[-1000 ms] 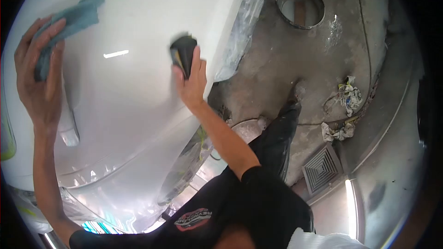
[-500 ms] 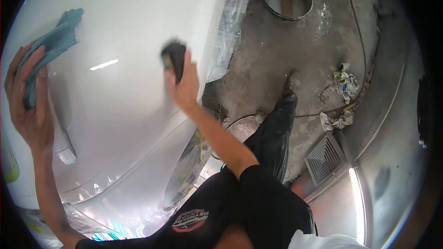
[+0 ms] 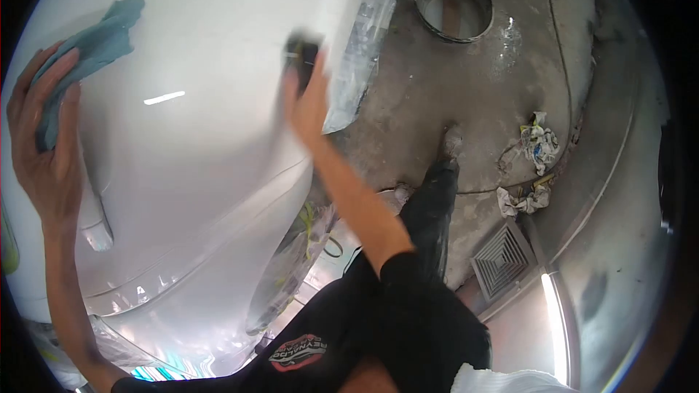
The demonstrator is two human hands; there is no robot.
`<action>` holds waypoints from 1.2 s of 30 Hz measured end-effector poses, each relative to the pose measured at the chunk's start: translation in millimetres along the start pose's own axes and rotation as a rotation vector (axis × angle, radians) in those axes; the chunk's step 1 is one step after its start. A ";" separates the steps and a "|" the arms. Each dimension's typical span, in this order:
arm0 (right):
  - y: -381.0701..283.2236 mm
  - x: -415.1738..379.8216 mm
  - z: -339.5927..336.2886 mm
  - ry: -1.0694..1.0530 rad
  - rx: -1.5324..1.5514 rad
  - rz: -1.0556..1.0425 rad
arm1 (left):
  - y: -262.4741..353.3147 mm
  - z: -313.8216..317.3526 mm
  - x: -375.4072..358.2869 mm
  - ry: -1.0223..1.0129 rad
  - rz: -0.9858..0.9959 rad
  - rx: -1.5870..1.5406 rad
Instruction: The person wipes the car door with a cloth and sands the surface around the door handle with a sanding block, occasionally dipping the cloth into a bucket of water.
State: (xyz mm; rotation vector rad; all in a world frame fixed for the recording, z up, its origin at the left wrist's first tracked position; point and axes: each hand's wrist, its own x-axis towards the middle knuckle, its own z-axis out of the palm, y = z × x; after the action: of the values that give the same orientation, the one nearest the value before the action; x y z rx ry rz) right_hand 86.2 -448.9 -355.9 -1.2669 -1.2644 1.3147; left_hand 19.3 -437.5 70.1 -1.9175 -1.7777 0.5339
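Note:
A large glossy white car body panel (image 3: 196,153) spreads under both hands. At its left side my left hand (image 3: 54,175) has its fingers closed over a crumpled teal cloth (image 3: 95,47), whose loose end trails up across the panel. Nearer the panel's right edge, my right hand (image 3: 309,105) grips a black hand-sized block (image 3: 300,54), blurred by motion and pressed close over the white surface. Fingers lie along its right side and the thumb on its left. A white door handle (image 3: 97,225) stands out below my left hand.
Masking film (image 3: 370,22) hangs along the panel's right edge, more of it (image 3: 280,276) lower down. On the concrete floor stand a round bucket (image 3: 453,6) and crumpled papers (image 3: 537,144). A hose (image 3: 559,51) runs along the floor, near a square vent (image 3: 502,260).
My right hand and the black block have moved right and slightly up, toward the panel's edge. My left hand with the cloth is nearly where it was, a little higher in view.

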 end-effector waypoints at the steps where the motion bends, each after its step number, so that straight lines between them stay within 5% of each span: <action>1: -0.1 61.1 2.7 0.037 0.014 0.087 | -0.9 -0.6 -1.8 -0.028 -0.010 -0.019; 4: 12.7 167.5 0.9 0.053 -0.197 0.110 | 0.5 -7.5 1.8 -0.080 -0.011 0.040; 8: 23.8 170.4 -1.3 0.049 -0.240 0.011 | 5.5 -9.8 5.1 -0.109 -0.002 -0.045; 11: 11.5 172.4 -5.5 -0.035 -0.143 0.170 | 5.4 -12.8 9.4 -0.130 0.026 -0.028; 14: 22.6 171.1 -1.4 0.059 -0.151 0.002 | 3.7 -9.9 5.5 -0.120 -0.005 -0.141; 17: 4.1 163.5 -10.7 -0.005 -0.127 0.122 | -1.0 -11.3 4.1 -0.133 0.051 -0.069; 20: 7.7 106.3 5.5 0.128 -0.182 -0.053 | -8.8 -7.3 3.6 -0.106 0.127 0.106; 24: -35.5 -37.8 -14.2 -0.083 0.015 0.035 | -8.8 5.1 -3.2 0.017 0.004 0.159; 28: -8.3 -196.1 -14.3 -0.158 0.069 -0.239 | -14.3 10.9 -4.7 0.086 0.029 0.088; 31: -13.6 -121.8 -12.6 -0.111 -0.020 -0.280 | -15.4 13.6 -5.0 0.069 0.040 0.049; 36: -38.0 19.8 -9.1 0.021 0.033 -0.041 | -24.9 14.4 -6.5 0.041 0.081 -0.042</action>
State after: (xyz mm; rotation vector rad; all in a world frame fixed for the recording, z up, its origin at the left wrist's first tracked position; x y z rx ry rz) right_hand 91.7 -425.2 -319.5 -1.2219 -1.2428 1.2849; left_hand -9.7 -441.6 72.6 -2.0216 -1.7037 0.4852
